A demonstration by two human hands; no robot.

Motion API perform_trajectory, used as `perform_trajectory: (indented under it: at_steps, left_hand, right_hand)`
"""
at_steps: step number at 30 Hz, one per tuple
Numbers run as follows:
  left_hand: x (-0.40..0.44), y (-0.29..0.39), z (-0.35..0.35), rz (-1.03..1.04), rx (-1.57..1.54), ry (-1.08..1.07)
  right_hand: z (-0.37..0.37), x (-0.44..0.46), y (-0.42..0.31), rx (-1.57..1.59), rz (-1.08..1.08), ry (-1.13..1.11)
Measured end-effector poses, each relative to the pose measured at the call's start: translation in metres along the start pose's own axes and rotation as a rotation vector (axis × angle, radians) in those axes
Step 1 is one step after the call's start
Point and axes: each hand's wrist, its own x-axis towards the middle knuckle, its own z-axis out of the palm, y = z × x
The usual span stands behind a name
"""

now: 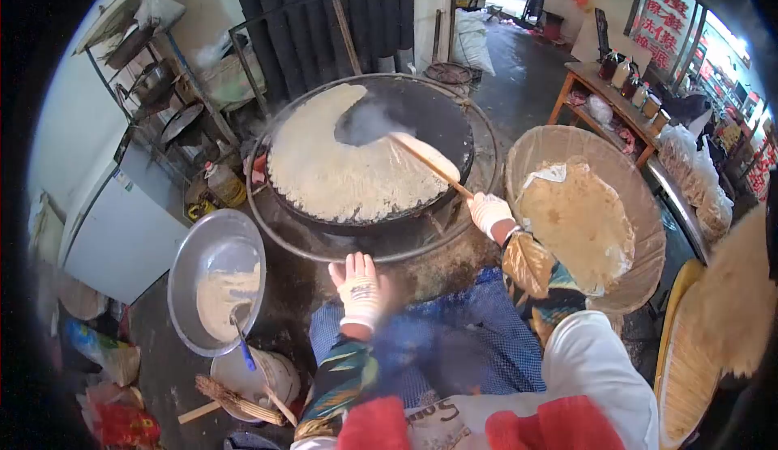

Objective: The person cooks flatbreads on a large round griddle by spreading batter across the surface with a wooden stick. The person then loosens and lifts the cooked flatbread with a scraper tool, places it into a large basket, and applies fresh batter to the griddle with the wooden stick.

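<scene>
My right hand [489, 212], in a white glove, grips the handle of a wooden spreader [428, 163] at the right edge of a large round black griddle [421, 102]. The spreader's far end rests in pale batter [324, 166], which covers the left and front of the griddle in a curved layer. Steam rises near the middle. My left hand [361, 290], gloved with bare fingertips, is held palm down with fingers spread, just in front of the griddle's metal ring [324, 255]. Nothing is in it.
A metal basin [182, 288] with batter and a blue-handled ladle [245, 351] stands at left, above a white bucket [279, 377]. Right of the griddle is a cloth-lined basket [648, 239] holding thin round flatbread [575, 223]. Bottles stand on a wooden table [596, 73] behind.
</scene>
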Motion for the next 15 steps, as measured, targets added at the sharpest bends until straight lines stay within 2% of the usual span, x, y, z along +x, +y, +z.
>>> perform_trajectory:
  at_steps: [1,5,6,7,9,12,15]
  left_hand:
    - [-0.004,0.005,0.002,-0.003,0.043,-0.002]
    - [-0.005,-0.007,-0.002,0.018,0.075,0.012]
    - [-0.005,-0.011,-0.002,0.024,0.059,0.02]
    - [-0.005,-0.016,-0.001,0.032,0.067,0.023]
    - [-0.006,-0.024,0.004,0.03,0.071,0.04]
    - [-0.007,-0.035,0.001,0.031,0.091,0.073]
    - [-0.001,-0.035,-0.004,-0.043,0.103,0.038]
  right_hand:
    - [-0.005,0.0,-0.007,-0.002,-0.016,0.036]
    - [-0.008,-0.012,-0.025,-0.102,-0.006,-0.168]
    - [-0.007,-0.013,-0.016,-0.185,-0.104,-0.104]
    - [0.013,0.005,0.001,-0.062,0.056,-0.017]
    - [0.012,0.012,-0.004,-0.051,0.012,0.044]
    - [0.004,-0.007,-0.033,-0.057,-0.059,-0.046]
    - [0.016,-0.015,-0.018,-0.156,-0.15,-0.164]
